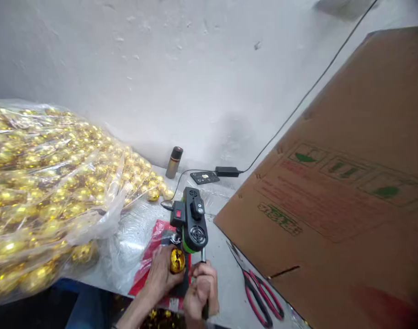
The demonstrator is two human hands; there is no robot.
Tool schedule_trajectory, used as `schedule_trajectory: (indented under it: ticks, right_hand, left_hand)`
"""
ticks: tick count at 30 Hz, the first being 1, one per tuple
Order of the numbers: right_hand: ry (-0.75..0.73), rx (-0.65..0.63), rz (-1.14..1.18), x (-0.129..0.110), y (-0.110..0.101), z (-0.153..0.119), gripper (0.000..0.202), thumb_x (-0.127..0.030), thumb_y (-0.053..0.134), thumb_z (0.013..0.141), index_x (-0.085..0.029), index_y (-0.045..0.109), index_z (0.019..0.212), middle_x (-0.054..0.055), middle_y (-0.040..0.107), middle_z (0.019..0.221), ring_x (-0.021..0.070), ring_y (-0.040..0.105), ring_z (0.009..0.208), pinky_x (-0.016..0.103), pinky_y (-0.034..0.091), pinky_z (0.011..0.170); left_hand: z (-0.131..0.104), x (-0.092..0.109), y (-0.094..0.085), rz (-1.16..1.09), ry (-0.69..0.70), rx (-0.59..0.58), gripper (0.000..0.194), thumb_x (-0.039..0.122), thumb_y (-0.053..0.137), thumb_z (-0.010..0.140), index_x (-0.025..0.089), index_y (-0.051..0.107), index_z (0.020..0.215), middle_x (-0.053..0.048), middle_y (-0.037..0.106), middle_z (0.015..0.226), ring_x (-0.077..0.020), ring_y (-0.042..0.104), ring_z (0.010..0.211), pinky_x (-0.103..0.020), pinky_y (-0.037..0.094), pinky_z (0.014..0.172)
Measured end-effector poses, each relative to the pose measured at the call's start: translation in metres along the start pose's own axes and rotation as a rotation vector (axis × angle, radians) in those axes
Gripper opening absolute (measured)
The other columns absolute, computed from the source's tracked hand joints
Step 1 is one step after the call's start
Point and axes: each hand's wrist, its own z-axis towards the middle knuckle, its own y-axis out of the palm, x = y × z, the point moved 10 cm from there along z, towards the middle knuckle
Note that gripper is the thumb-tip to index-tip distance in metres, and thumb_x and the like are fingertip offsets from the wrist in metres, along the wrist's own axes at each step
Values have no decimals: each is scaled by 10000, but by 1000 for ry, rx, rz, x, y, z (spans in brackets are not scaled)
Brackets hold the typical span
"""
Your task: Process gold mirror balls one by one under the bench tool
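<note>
My left hand is closed around a shiny gold ball at the front of a small black machine with green edges, round grilles and a red switch. Just right of it, my right hand wraps round the black handle of a metal lever that comes out at the machine's front. Under the machine and my left hand lies a red and black sheet. The machine's underside, where the ball meets it, is partly hidden.
A clear plastic bag full of gold balls bulges at left. Scissors with red and black handles lie at right, beside a large cardboard box. Behind the machine are a spray can, a dark panel and a power adapter with its cable.
</note>
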Motion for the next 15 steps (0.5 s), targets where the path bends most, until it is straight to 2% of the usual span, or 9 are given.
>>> schedule_trajectory:
  ticks: [4,8,11,13,15]
  right_hand:
    - [-50,-72,0,-6,-1,1,359,-256,440,1115,-236,549,774,-31,615,773,151,594,688,348,503,828]
    - [-57,-133,28,-17,-3,17,355,-254,451,1108,-231,581,778,-21,622,767,137,588,653,290,487,674]
    - [137,-123,81,-19,-7,47,370,-232,445,1108,-223,540,751,-14,569,743,121,511,593,255,383,547]
    - [296,-155,93,-21,-4,66,356,-263,502,1103,-214,575,758,-14,542,709,122,470,569,265,357,544]
    - [393,-149,111,-27,-4,80,371,-325,532,1101,-213,588,752,-9,534,691,138,474,585,282,356,564]
  left_hand:
    - [1,2,-1,22,8,-10,404,378,759,753,170,746,1099,-165,797,1097,-405,731,1040,-536,551,917]
    - [2,2,-1,40,18,22,468,334,775,732,158,740,1164,-161,793,1087,-403,732,1052,-560,554,948]
    - [2,2,-1,55,44,51,511,273,780,715,167,732,1212,-148,791,1105,-393,734,1068,-558,569,964]
    - [-4,-3,2,67,68,52,526,240,782,718,180,729,1237,-144,791,1133,-386,736,1077,-545,589,955]
    - [-17,-13,4,86,110,52,558,209,793,729,199,722,1283,-146,790,1174,-383,740,1092,-534,606,948]
